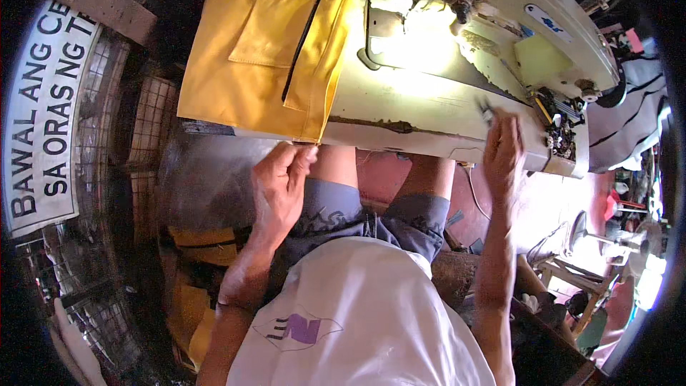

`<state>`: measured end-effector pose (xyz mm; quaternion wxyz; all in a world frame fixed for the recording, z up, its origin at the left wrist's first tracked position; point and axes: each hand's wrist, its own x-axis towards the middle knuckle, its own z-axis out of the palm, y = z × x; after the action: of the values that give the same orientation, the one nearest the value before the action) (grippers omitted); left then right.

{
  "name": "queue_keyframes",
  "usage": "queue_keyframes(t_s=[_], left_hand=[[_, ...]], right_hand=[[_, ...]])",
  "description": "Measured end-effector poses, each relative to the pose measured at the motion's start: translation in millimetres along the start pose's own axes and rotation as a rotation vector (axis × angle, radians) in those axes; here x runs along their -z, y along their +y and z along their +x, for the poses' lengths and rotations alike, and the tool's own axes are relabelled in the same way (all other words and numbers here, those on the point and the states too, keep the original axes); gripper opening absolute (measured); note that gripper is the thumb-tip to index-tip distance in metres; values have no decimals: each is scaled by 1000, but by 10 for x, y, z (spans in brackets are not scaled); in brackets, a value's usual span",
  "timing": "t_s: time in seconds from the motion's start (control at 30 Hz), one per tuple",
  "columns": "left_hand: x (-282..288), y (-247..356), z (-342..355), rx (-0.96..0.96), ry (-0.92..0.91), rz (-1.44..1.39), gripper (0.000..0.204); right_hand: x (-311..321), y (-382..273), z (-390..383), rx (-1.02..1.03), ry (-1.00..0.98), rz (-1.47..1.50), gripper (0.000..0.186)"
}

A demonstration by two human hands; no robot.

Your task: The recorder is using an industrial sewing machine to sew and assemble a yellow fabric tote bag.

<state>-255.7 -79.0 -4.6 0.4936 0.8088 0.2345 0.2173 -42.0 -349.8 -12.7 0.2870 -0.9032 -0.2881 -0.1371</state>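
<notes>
A yellow fabric panel (214, 86) with a sewn-on pocket and a dark zipper lies over the left part of the sewing machine bed. Its near corner hangs at the table's front edge. Just under that corner, my left hand (279, 184) is closed in a pinch; what sits between its fingertips is too small to make out. To the right, in front of the machine, my right hand (504, 146) is closed around a small dark and silvery tool (487, 111), blurred, its kind unclear.
A lit sewing machine (554, 25) stands at the back right, its needle area glaring. Its pale bed (443, 125) has a worn front edge. More yellow fabric (193, 314) lies low at the left. A lettered sign (46, 121) hangs at far left. A fan (632, 243) stands at right.
</notes>
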Motion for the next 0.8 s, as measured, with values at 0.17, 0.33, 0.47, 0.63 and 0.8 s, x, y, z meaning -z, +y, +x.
queue_keyframes(t_s=[0.17, 0.33, 0.47, 0.63, 0.8], left_hand=[[-98, -61, -134, 129, -95, -254, 16], [-74, 43, -127, -25, -27, 28, 11], [-65, 125, -75, -140, -21, 168, 7], [-64, 164, -70, -186, 9, 257, 7], [-47, 163, -54, -174, -29, 233, 9]], right_hand=[[-426, -1040, -526, 146, -228, 360, 24], [-772, -1475, -550, -46, -329, 717, 27], [-934, -1532, -474, 18, -316, 704, 30], [-1002, -1585, -433, 58, -308, 832, 30], [-1026, -1604, -416, 10, -323, 883, 30]])
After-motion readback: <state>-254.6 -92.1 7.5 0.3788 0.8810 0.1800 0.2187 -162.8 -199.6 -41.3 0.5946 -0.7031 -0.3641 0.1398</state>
